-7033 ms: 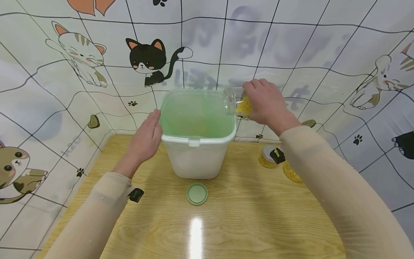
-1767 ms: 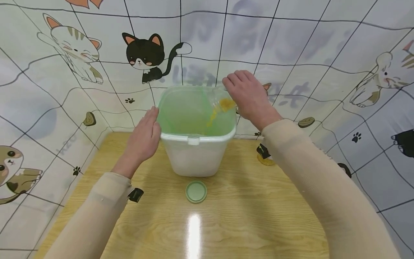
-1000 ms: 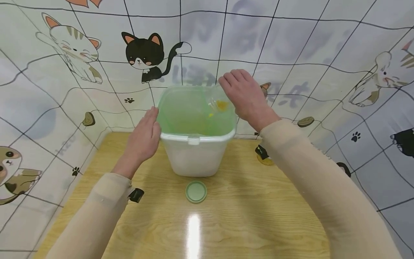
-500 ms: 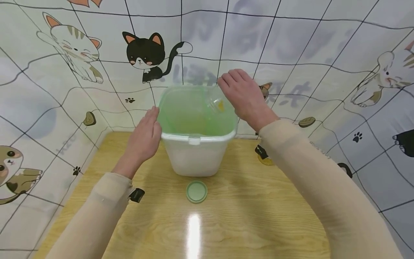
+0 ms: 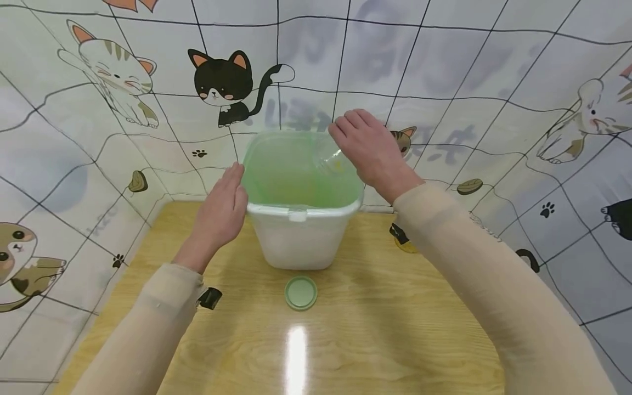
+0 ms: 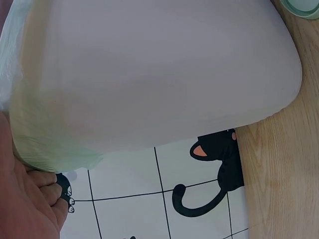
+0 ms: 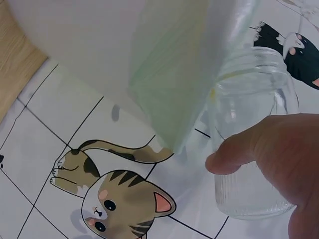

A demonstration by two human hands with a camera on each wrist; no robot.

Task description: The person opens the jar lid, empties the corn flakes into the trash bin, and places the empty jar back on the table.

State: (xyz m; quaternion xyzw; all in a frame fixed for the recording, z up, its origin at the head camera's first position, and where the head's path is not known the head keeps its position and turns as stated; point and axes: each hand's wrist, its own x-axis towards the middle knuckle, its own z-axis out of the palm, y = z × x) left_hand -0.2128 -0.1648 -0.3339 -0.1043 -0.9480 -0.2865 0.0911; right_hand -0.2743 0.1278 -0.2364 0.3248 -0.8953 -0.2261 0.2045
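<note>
My right hand grips a clear glass jar tipped over the right rim of a white bin. The bin is lined with a pale green bag. In the right wrist view the jar looks nearly empty, with a trace of yellow near its neck and my thumb across its side. My left hand lies with fairly straight fingers against the bin's left side. The left wrist view shows that hand beside the overhanging green bag.
A pale green round lid lies on the wooden table in front of the bin. Behind my right sleeve, part of a jar of yellow stuff shows. A wall sheet with cartoon cats stands close behind the bin.
My right hand has brought the jar left over the bin and tipped it; the yellow pieces have fallen out, leaving only a few. My left hand has stayed at the bin's side.
</note>
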